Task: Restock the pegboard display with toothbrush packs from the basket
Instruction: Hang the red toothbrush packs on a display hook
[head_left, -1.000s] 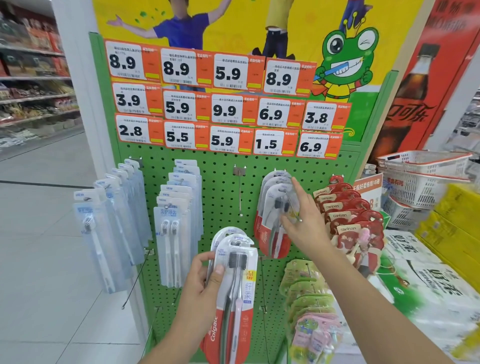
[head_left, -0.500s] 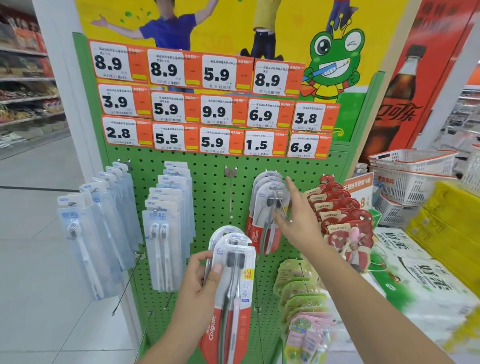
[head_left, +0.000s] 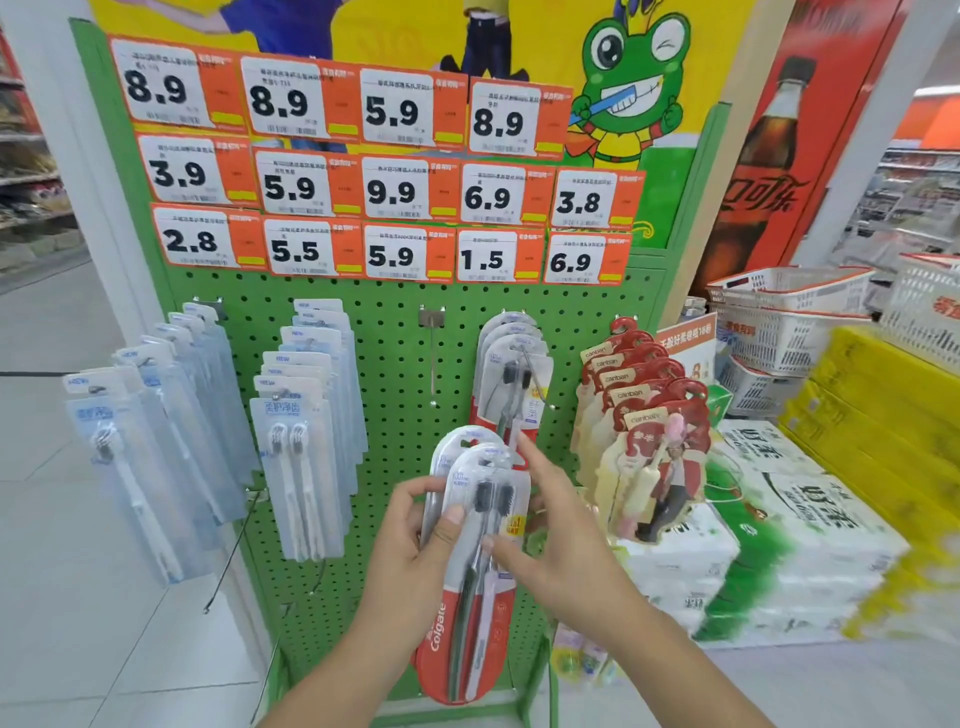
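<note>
My left hand (head_left: 410, 551) grips a small stack of red-and-white Colgate toothbrush packs (head_left: 470, 582) in front of the green pegboard (head_left: 395, 364). My right hand (head_left: 550, 540) reaches to the right edge of the front pack with fingers extended, thumb and fingertips touching it. Above hang a few matching Colgate packs (head_left: 511, 379) on a peg. Just left of them an empty metal hook (head_left: 432, 358) sticks out. The basket itself is out of sight.
Blue-white toothbrush packs (head_left: 306, 441) and clear packs (head_left: 150, 457) hang at left; red children's packs (head_left: 649, 431) hang at right. Price tags (head_left: 389, 187) cover the top. Stacked white baskets (head_left: 779, 322), tissue cases (head_left: 769, 535) and yellow boxes (head_left: 883, 405) stand at right.
My right hand has left the hanging Colgate packs and dropped down to the stack in my left hand. The stack has risen a little and the camera has moved closer.
</note>
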